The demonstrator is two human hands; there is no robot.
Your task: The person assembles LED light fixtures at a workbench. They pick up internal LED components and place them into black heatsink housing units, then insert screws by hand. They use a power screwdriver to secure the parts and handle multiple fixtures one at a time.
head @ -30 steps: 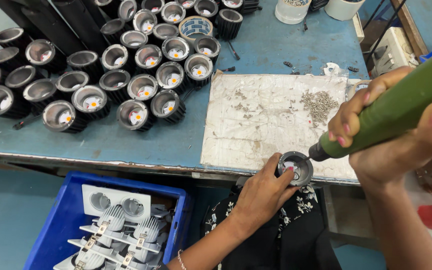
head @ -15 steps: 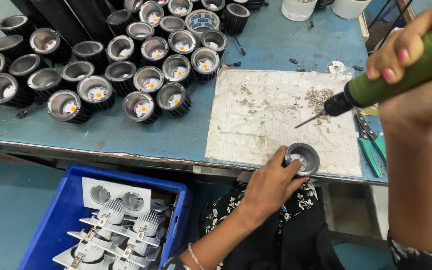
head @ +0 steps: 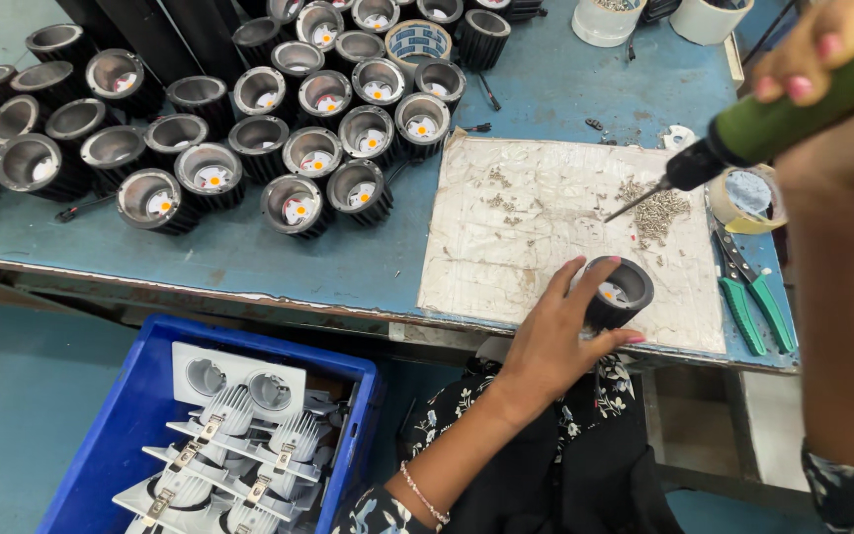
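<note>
Raised since a moment ago, the green screwdriver in the right hand, fingers wrapped tight, now hovers over the screw pile. Left hand clasps the lamp housing on the desk's mat, near the pile; rigid, light, best held by its ribbed side.

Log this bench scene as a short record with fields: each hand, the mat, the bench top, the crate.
left hand: left hand grips a black lamp housing on the mat
right hand: right hand holds a green electric screwdriver, bit tip over the pile of screws
mat: worn white mat, near the bench edge
bench top: blue bench; black housings in rows; green pliers
crate: blue crate below, holding white finned parts
</note>
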